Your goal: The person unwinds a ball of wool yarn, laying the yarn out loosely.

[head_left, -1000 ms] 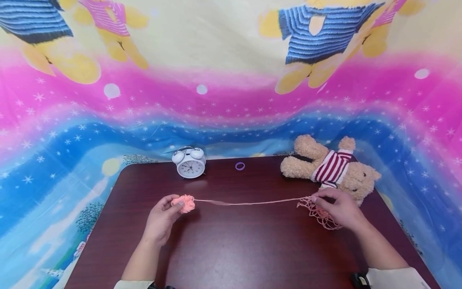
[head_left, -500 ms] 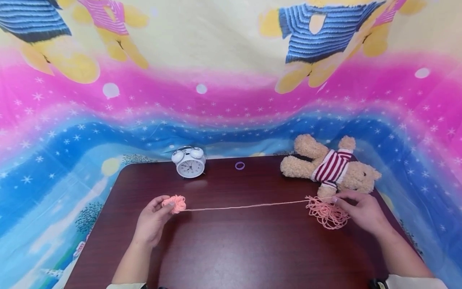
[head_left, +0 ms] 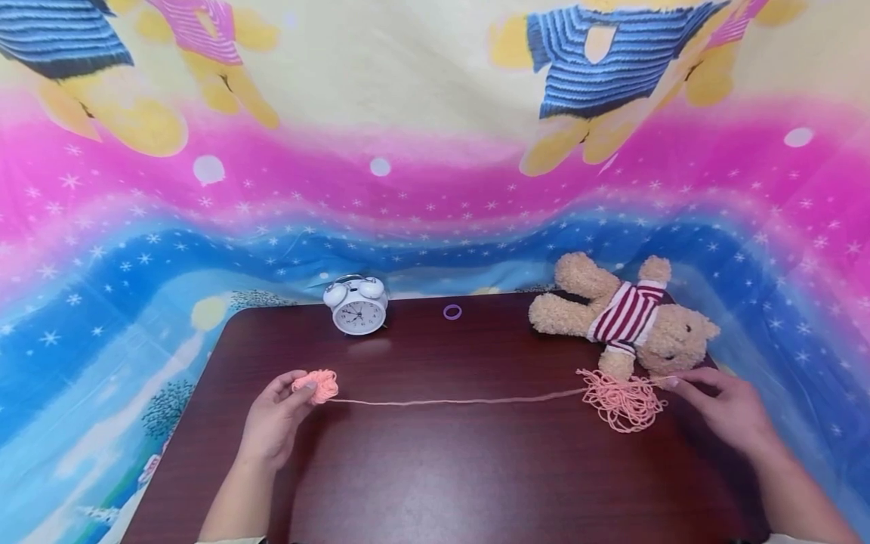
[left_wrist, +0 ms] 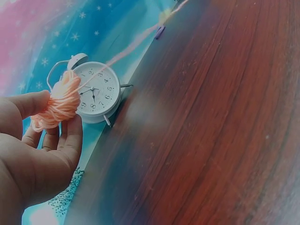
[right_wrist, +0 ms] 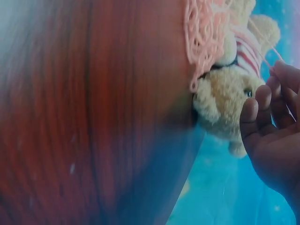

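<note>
My left hand (head_left: 275,423) holds a small wound bundle of peach yarn (left_wrist: 61,101) between thumb and fingers, above the table's left side. From this bundle a single strand (head_left: 435,403) runs across to a loose, tangled yarn pile (head_left: 621,404) on the right. My right hand (head_left: 730,412) pinches a strand between thumb and forefinger, just right of that pile. In the right wrist view the pinched yarn (right_wrist: 265,58) rises past the teddy bear to the fingertips, with the other fingers loosely bent.
A teddy bear (head_left: 625,317) in a striped shirt lies on its side behind the tangled pile. A white alarm clock (head_left: 359,311) and a purple ring (head_left: 451,312) sit near the back edge of the dark wooden table (head_left: 435,468). A printed cloth (head_left: 435,204) hangs behind.
My hands have moved apart, the left one leftward with its bundle and the right one rightward past the tangled pile. More of the pile shows. The strand between sags lower.
</note>
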Motion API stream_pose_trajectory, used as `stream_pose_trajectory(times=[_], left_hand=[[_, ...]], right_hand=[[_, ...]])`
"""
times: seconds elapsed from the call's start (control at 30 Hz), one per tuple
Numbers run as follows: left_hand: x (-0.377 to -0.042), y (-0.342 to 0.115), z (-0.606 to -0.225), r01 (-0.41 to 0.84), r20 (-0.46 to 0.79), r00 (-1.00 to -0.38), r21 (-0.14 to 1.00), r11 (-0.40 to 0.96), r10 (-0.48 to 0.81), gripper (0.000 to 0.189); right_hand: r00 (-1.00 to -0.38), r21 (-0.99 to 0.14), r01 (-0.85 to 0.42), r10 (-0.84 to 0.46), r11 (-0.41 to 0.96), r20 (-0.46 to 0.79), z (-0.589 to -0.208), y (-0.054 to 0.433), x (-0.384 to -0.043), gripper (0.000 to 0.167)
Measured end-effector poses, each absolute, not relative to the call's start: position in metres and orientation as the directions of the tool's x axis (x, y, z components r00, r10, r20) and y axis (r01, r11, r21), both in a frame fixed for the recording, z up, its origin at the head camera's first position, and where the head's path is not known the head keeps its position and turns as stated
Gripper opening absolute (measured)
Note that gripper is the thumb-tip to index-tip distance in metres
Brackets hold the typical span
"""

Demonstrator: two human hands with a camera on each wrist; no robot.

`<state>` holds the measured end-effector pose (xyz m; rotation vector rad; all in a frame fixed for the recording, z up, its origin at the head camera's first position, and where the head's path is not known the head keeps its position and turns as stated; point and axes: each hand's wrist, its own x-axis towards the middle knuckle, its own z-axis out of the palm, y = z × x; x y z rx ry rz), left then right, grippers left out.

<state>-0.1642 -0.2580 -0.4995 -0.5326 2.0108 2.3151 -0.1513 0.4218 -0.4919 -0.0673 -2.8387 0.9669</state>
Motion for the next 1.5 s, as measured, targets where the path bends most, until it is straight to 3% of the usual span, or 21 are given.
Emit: stream_pose_trajectory(times=[0.3, 0.77, 1.5], left_hand=[[-0.161, -0.268, -0.497, -0.229, -0.268, -0.942, 0.953, -0.197, -0.201, 0.053], [-0.159, -0.275, -0.496, -0.229, -0.273, -0.937, 0.951, -0.207, -0.218, 0.043], [-0.160, -0.263, -0.496, -0.219, -0.256, -0.946, 0.957, -0.188, -0.197, 0.053]], right_hand=[[-0.980, -0.613, 0.099, 0.185, 0.784, 0.078, -0.495, 0.448, -0.143, 0.041], [-0.951, -0.605, 0.225, 0.308, 0.763, 0.035, -0.494, 0.459, -0.137, 0.056], [-0.994, -0.558, -0.013, 0.047, 0.830, 0.094, -0.504, 0.409, -0.149, 0.034]])
